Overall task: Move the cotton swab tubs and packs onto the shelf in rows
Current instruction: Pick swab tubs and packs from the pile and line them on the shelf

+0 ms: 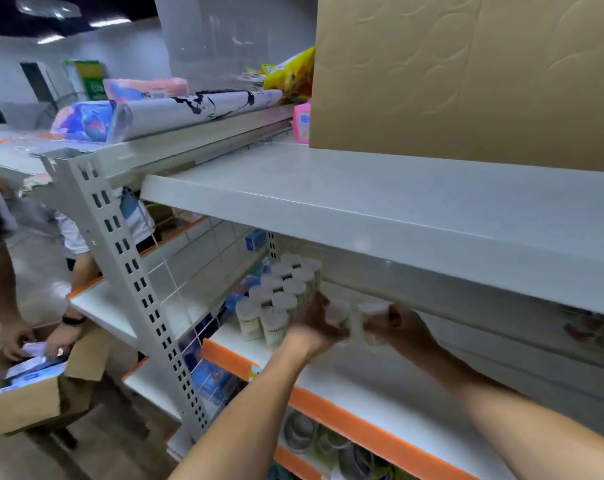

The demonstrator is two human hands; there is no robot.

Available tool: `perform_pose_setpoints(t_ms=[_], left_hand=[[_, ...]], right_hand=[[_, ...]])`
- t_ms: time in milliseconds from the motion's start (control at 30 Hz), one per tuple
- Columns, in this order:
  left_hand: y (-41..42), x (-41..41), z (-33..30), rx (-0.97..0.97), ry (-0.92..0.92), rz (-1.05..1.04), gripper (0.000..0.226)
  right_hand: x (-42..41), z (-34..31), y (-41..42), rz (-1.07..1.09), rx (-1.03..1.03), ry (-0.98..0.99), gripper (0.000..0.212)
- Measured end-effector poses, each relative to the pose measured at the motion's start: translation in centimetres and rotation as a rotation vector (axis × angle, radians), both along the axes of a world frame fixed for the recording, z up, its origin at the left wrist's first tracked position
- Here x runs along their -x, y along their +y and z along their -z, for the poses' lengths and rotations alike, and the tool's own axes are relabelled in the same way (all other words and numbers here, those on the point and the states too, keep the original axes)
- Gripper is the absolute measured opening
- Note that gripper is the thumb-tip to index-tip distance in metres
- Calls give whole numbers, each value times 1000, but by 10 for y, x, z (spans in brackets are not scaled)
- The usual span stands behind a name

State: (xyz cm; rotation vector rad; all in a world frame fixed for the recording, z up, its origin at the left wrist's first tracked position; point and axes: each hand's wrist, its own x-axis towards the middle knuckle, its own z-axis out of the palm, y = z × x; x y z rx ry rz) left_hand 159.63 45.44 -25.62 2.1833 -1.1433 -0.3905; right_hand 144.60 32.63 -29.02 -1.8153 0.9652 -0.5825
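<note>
Several white-lidded cotton swab tubs (279,299) stand in two rows at the left end of a white shelf with an orange front edge (345,386). My left hand (314,323) grips one tub (338,315) just right of those rows. My right hand (402,329) grips another tub (371,318) beside it. Both tubs are blurred and sit low over the shelf board, under the upper shelf (380,209).
A large cardboard box (466,74) stands on the upper shelf. Left of the slotted upright (130,265), another person reaches into an open carton (33,389) of packs. Round items lie on the shelf below (304,434).
</note>
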Motion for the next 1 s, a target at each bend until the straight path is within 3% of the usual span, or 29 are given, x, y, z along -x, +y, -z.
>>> perform_pose_setpoints(t_ms=[333,467,800,1000], left_hand=[[-59,-53,-2,18,-128,364,54],[-78,-72,1,13,-337,362,55],[-113,-103,4,-72,-477,296,49],[-126,-114,8,-100,-488,309,47]], right_hand=[[-22,-4,-7,184,17,-1,18],[-32,6,-6,300,13,39,45],[-68,11,-19,360,55,64,42],[-85,11,-30,383,126,94,53]])
